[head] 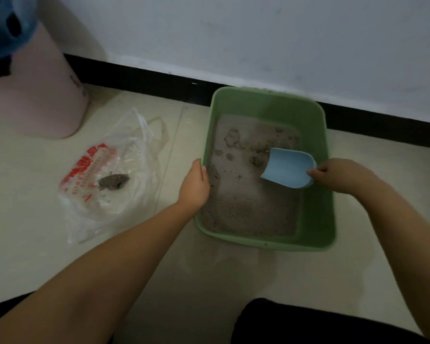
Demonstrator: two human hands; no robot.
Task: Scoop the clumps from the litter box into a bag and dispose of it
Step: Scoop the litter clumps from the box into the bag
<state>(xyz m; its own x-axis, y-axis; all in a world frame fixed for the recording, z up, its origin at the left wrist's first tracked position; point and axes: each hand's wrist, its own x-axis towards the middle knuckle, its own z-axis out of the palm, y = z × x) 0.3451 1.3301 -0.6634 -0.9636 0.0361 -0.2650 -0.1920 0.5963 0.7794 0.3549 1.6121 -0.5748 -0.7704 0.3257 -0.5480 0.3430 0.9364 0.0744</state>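
Smooth blue scoop [287, 167] over gritty litter in rectangular green box [318, 150].

Bare floor [209, 281] lies open between my knees and the box [318, 214], and a strip of it separates the box from the bag [114, 184]. The box walls fence in the litter [243, 202]; my left hand [194, 184] takes its left rim, my scoop [288, 170] fills the right middle. Wall [258, 33] blocks behind the box; a pink bin [40, 90] stands beyond the bag.
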